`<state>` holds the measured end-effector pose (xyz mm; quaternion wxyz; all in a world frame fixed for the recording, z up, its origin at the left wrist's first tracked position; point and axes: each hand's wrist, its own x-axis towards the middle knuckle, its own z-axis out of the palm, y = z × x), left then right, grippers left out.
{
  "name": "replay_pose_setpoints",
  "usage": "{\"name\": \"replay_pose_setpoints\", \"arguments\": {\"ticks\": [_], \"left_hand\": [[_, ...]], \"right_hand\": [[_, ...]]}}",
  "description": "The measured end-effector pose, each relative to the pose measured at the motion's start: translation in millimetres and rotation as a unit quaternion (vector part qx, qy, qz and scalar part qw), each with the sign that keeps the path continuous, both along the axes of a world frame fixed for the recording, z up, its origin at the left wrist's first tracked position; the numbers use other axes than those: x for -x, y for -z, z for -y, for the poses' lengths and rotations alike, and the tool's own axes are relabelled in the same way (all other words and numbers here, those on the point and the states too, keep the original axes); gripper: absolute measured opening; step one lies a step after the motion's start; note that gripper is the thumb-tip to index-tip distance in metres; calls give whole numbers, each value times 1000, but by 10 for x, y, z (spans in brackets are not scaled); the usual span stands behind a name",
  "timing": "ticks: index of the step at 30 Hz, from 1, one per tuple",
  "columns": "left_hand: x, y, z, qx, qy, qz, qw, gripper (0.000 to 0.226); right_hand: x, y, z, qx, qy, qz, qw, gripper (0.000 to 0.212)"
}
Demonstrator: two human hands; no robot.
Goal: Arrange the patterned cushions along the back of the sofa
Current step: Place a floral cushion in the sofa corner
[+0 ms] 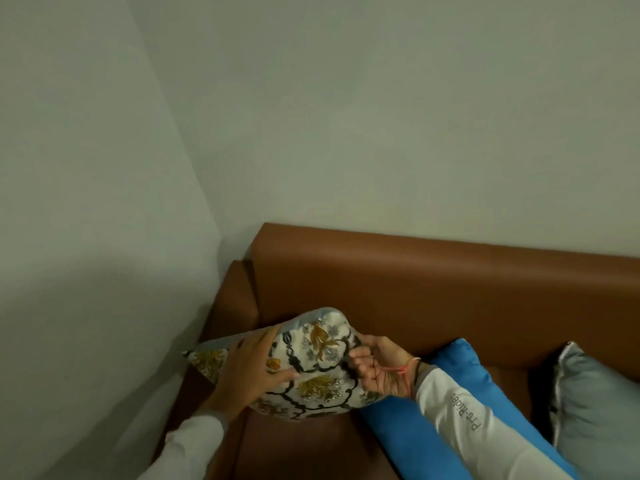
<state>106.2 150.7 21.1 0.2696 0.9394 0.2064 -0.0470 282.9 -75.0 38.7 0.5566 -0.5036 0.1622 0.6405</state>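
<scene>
A patterned cushion (311, 362), white with black lines and yellow and grey flowers, is held just above the seat at the left end of the brown leather sofa (433, 292). My left hand (251, 372) lies flat across its left half, fingers spread over the fabric. My right hand (377, 368) pinches its right edge, a red thread around the wrist. The cushion is tilted, its top corner close to the sofa's backrest near the left armrest.
A blue cushion (446, 407) lies against the backrest just right of my right hand, under my white sleeve. Further right stands a grey cushion (595, 407) with white piping. Pale walls meet in a corner behind the sofa's left end.
</scene>
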Motion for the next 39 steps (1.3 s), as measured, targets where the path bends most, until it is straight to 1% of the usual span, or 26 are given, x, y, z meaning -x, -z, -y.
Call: {"name": "replay_pose_setpoints", "arguments": {"ticks": [1, 2, 3, 4, 5, 6, 7, 8, 9, 11, 13, 14, 16, 17, 19, 20, 23, 25, 27, 29, 32, 34, 36, 38, 39], "left_hand": [[-72, 103, -154, 36, 17, -27, 999, 96], [-109, 234, -277, 57, 35, -50, 996, 97], [-153, 379, -378, 63, 51, -72, 994, 105], [-175, 506, -449, 57, 59, -94, 992, 114], [-214, 632, -509, 46, 58, -108, 991, 120], [-247, 738, -556, 32, 51, -117, 991, 123], [-275, 808, -590, 17, 43, -121, 992, 125], [-314, 901, -639, 8, 38, -122, 992, 126], [-340, 978, -686, 3, 33, -119, 992, 127], [-395, 1088, -786, -1, 25, -126, 992, 130], [-473, 1146, -876, -13, 34, -155, 987, 137], [-522, 1154, -907, -18, 42, -162, 986, 141], [-625, 1157, -942, -17, 49, -163, 985, 144], [-668, 1149, -929, -8, 44, -157, 987, 142], [-702, 1119, -866, 12, 19, -131, 991, 128], [-695, 1113, -826, 20, -1, -102, 995, 121], [-674, 992, -774, 53, -49, -27, 997, 109], [-715, 900, -801, 67, -55, -8, 996, 108], [-780, 819, -822, 58, -48, -11, 997, 109], [-809, 817, -820, 48, -38, -26, 998, 113], [-683, 904, -780, 65, -34, -45, 996, 125], [-565, 945, -763, 59, -31, -63, 996, 134], [-453, 935, -741, 34, -34, -79, 996, 143], [-326, 862, -691, -19, -43, -72, 996, 148], [-269, 813, -666, -51, -44, -55, 996, 147]], "right_hand": [[-57, 57, -38, 35, -30, 79, 996, 40], [-100, 158, -58, 76, -69, 183, 978, 35], [-164, 281, -72, 118, -106, 303, 940, 36], [-221, 398, -73, 159, -151, 412, 884, 47], [-300, 518, -87, 185, -198, 488, 830, 62], [-377, 619, -113, 203, -241, 530, 787, 79], [-455, 699, -140, 219, -276, 546, 760, 95], [-552, 825, -183, 231, -301, 548, 745, 110], [-638, 931, -214, 242, -309, 537, 747, 122], [-777, 1134, -263, 248, -302, 486, 781, 134], [-832, 1338, -301, 220, -333, 450, 799, 136], [-815, 1430, -308, 197, -333, 445, 808, 138], [-733, 1586, -338, 173, -274, 452, 831, 139], [-695, 1613, -353, 171, -242, 468, 833, 135], [-617, 1571, -368, 155, -206, 515, 817, 121], [-586, 1525, -377, 149, -190, 538, 808, 114], [-569, 1205, -424, 157, -172, 590, 773, 107], [-637, 1009, -439, 149, -164, 623, 750, 102], [-706, 861, -401, 136, -155, 643, 737, 97], [-740, 817, -362, 147, -161, 644, 733, 92], [-638, 893, -327, 164, -174, 637, 733, 84], [-532, 931, -314, 174, -179, 642, 725, 88], [-439, 943, -278, 205, -203, 659, 695, 103], [-348, 903, -199, 244, -220, 663, 673, 115], [-322, 875, -144, 263, -223, 658, 669, 116]]}}
